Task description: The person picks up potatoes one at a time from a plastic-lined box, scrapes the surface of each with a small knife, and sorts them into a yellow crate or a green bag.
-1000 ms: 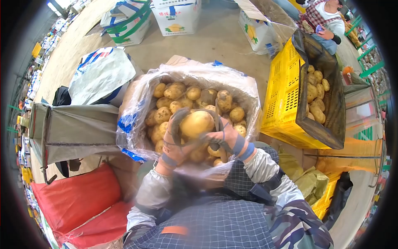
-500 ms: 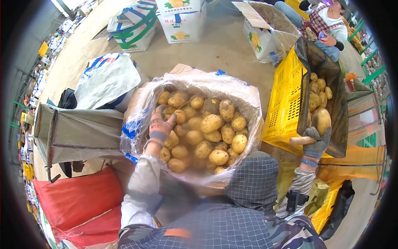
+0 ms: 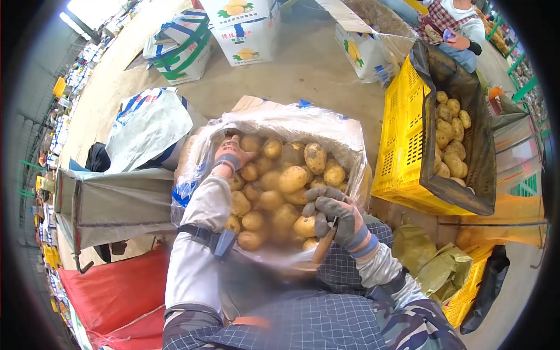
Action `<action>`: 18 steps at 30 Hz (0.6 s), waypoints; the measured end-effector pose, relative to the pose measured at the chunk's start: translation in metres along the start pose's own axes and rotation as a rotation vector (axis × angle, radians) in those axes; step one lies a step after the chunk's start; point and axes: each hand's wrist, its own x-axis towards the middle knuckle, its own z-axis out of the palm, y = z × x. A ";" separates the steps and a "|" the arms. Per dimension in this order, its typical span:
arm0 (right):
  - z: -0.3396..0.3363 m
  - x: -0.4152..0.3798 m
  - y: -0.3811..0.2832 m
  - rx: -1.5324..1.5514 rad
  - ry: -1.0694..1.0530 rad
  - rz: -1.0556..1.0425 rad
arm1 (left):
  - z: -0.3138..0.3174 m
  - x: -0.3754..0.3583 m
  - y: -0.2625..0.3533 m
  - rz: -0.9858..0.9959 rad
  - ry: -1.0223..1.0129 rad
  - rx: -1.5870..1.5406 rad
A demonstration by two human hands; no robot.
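- Reaching into the lined carton (image 3: 255,105), head view: left hand (image 3: 233,153) is on the potatoes (image 3: 293,179) at the far-left corner; can't tell if it grasps one.
- Right hand (image 3: 343,217), gloved, curls round a brown handle (image 3: 324,246) at the near-right edge.
- Step looks like working potatoes by hand; a lift would call for fingers under one, handle kept clear.
- Potatoes rounded, firm-looking, dirt-specked; liner (image 3: 204,143) clear, crinkled; yellow crate (image 3: 401,137) slotted, dark-lined, holding more.

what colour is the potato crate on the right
The crate is bright yellow, best seen in the head view.
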 end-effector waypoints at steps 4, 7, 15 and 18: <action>-0.003 0.006 -0.009 0.009 0.040 0.041 | 0.005 0.032 -0.021 -0.056 -0.003 -0.205; -0.001 0.010 -0.017 -0.010 0.064 0.019 | 0.008 0.038 -0.017 -0.016 -0.058 -0.266; 0.009 0.011 -0.019 -0.208 0.010 0.178 | 0.052 0.059 -0.017 0.000 -0.007 -0.395; 0.011 0.010 -0.026 -0.214 -0.001 0.180 | 0.041 0.033 -0.051 0.094 -0.144 -1.103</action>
